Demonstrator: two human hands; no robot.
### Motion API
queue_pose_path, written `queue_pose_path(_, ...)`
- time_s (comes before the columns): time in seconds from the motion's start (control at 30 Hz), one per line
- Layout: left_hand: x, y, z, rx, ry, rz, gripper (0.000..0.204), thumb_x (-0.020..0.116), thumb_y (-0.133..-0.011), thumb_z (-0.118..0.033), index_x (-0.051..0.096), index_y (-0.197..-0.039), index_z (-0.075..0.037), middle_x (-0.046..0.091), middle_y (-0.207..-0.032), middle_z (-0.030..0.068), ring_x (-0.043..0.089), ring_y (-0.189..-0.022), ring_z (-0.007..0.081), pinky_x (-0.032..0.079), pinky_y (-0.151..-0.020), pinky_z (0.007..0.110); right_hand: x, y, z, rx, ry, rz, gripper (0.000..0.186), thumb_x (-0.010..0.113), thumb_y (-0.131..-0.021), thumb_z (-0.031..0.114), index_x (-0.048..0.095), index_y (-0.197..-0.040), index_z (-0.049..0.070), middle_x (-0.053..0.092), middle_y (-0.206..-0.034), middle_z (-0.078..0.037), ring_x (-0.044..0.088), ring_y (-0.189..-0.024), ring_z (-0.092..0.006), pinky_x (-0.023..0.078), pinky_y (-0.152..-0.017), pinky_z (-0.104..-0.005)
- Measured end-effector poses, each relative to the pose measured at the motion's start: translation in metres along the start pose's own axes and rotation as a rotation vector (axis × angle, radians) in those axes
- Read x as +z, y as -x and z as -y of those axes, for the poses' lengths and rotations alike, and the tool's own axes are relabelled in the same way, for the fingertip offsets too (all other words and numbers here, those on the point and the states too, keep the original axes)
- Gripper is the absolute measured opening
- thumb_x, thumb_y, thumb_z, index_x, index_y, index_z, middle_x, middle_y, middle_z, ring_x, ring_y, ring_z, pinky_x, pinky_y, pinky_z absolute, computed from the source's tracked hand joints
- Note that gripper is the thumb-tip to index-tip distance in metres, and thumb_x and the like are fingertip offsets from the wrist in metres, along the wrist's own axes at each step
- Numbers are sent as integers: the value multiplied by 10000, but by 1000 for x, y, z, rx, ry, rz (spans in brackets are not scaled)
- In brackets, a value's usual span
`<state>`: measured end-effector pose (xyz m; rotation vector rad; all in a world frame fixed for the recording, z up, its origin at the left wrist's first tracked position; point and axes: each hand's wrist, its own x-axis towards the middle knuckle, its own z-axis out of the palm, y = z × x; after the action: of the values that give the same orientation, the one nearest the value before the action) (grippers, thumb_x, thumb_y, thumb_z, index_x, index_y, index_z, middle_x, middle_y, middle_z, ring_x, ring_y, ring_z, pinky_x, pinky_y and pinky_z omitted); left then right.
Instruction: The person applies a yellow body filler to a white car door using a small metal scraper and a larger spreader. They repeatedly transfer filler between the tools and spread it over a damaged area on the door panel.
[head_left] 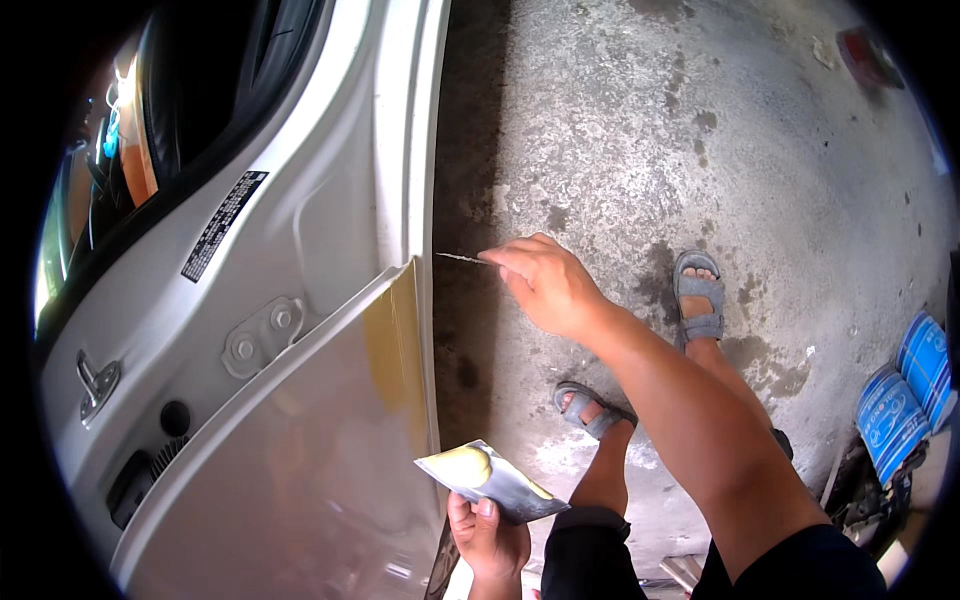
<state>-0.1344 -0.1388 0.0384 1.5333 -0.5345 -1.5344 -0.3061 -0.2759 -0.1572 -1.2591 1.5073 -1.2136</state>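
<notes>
The right hand is closed in a pinch on a thin blade, seen nearly edge-on; the left hand grips a flat board by its lower edge, thumb on top. A yellow paste sits on the board's face. Just beyond the blade's tip stands the edge of a white vehicle body; contact between them cannot be determined. That edge lies between the blade and a yellow patch at the corner of a glossy panel. Further left are a bolted plate, a black label and a metal loop. Below, two grey sandals stand on a stained, worn concrete floor. Blue packages are at the far right; a red object, blurred, is at the upper right. Relative to the right hand, the blade projects left from the fingertips; the board lies below it, nearer the wearer.
</notes>
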Motion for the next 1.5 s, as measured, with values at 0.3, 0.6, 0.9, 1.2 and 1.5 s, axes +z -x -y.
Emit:
queue_pose_path(0.3,29,1,12,-68,-15,-102,385,553,-912,-30,476,-1289,-26,579,-1249,121,568,-1132,233,427,-1024,404,12,-14,-16,-45,-53,80,310,574,-799,-28,658,-1090,40,655,-1028,-101,586,-940,-294,492,-848,-383)
queue_pose_path(0.6,30,-2,11,-72,18,-108,403,570,-905,-32,472,-1296,-18,576,-1259,122,567,-1135,233,422,-1028,398,2,-20,10,-80,-111,73,329,599,-778,-44,662,-1089,47,655,-1029,-86,589,-935,-274,498,-825,-372)
queue_pose_path(0.9,22,-2,10,-63,17,-76,397,568,-910,-39,470,-1293,-1,572,-1259,129,558,-1145,235,405,-1041,399,-13,-21,47,-220,-69,22,321,637,-748,-28,669,-1062,29,656,-1005,-57,583,-908,-246,493,-820,-352)
queue_pose_path(1.2,16,-6,6,-77,15,-75,413,563,-907,-33,462,-1307,-2,573,-1262,129,561,-1147,237,405,-1042,402,-6,-22,43,-210,-3,70,333,621,-749,-38,670,-1069,38,650,-1040,-51,569,-957,-237,485,-858,-348)
queue_pose_path(1.5,2,3,7,-83,-226,-177,415,556,-910,-28,456,-1312,-3,572,-1262,131,563,-1145,234,416,-1033,398,5,-21,24,-134,-23,95,332,605,-770,-46,667,-1087,34,650,-1038,-67,572,-957,-252,483,-857,-362)
